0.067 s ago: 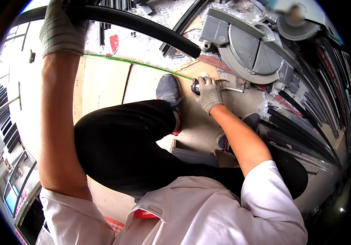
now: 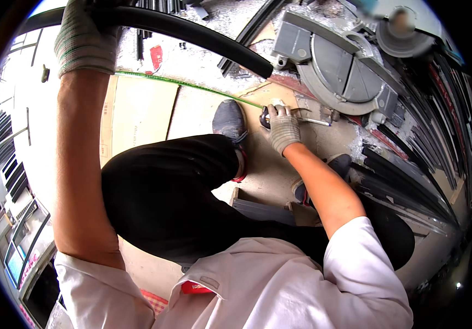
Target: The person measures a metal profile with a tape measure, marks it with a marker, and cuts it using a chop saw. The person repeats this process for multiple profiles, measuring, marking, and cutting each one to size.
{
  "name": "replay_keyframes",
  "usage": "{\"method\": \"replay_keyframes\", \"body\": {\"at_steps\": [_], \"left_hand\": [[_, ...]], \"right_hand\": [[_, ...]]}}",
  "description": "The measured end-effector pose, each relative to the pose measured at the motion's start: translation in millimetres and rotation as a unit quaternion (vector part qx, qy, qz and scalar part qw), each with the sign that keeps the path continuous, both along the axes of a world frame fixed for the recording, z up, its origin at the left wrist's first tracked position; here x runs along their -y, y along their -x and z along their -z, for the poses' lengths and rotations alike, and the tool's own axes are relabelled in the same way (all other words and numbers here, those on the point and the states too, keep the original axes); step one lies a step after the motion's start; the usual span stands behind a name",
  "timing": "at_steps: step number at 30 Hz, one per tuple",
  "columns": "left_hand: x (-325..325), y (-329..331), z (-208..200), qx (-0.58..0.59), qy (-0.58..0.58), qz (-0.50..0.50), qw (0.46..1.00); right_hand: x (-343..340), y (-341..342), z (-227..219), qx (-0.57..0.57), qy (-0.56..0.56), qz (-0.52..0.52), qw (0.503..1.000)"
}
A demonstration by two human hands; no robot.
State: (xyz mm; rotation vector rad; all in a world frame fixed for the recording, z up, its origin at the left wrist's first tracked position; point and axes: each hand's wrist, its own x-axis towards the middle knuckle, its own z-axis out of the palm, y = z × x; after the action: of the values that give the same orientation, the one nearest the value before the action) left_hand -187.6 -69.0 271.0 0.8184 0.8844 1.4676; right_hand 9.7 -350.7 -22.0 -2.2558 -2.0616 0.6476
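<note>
Profile (image 2: 192,33), long, black, smooth-looking, across the upper left; left hand (image 2: 84,44), knit-gloved, against it, closure not tellable. Tape measure (image 2: 265,117), compact, black-cased, just right of dark grey shoe (image 2: 229,118); right hand (image 2: 282,125), knit-gloved, clamped on the case; thin green blade (image 2: 180,83) extended leftward. Judged handling: profile stiff, lightish, perhaps slippery, best held mid-length; case rigid, held by its sides; blade springy.

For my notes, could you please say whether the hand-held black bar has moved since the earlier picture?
No; the black bar shows no clear shift relative to the saw base.
</note>
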Motion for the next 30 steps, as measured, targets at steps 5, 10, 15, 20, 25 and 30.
{"method": "replay_keyframes", "body": {"at_steps": [5, 10, 15, 20, 25, 30], "left_hand": [[-41.2, 40.0, 18.7, 0.103, 0.035, 0.091, 0.99], [-6.2, 0.9, -8.0, -0.046, 0.04, -0.02, 0.998], [-10.4, 8.1, -9.6, -0.016, 0.046, 0.024, 0.999], [-9.3, 9.7, -14.9, -0.012, 0.059, -0.036, 0.998], [-0.4, 14.2, -27.9, 0.036, 0.087, -0.064, 0.993], [6.3, 9.3, -30.2, 0.082, 0.086, -0.062, 0.991]], "right_hand": [[-1.8, -0.2, 37.7, 0.026, -0.01, -0.029, 0.999], [-9.5, -1.4, 18.3, -0.018, 0.007, -0.033, 0.999], [-11.9, -17.6, -40.0, -0.225, 0.069, -0.016, 0.972], [-20.9, -41.7, -128.6, -0.375, 0.125, 0.005, 0.918], [-14.7, -73.4, -191.5, -0.333, 0.03, -0.03, 0.942], [4.5, -116.5, -262.0, -0.356, 0.068, 0.041, 0.931]]}}
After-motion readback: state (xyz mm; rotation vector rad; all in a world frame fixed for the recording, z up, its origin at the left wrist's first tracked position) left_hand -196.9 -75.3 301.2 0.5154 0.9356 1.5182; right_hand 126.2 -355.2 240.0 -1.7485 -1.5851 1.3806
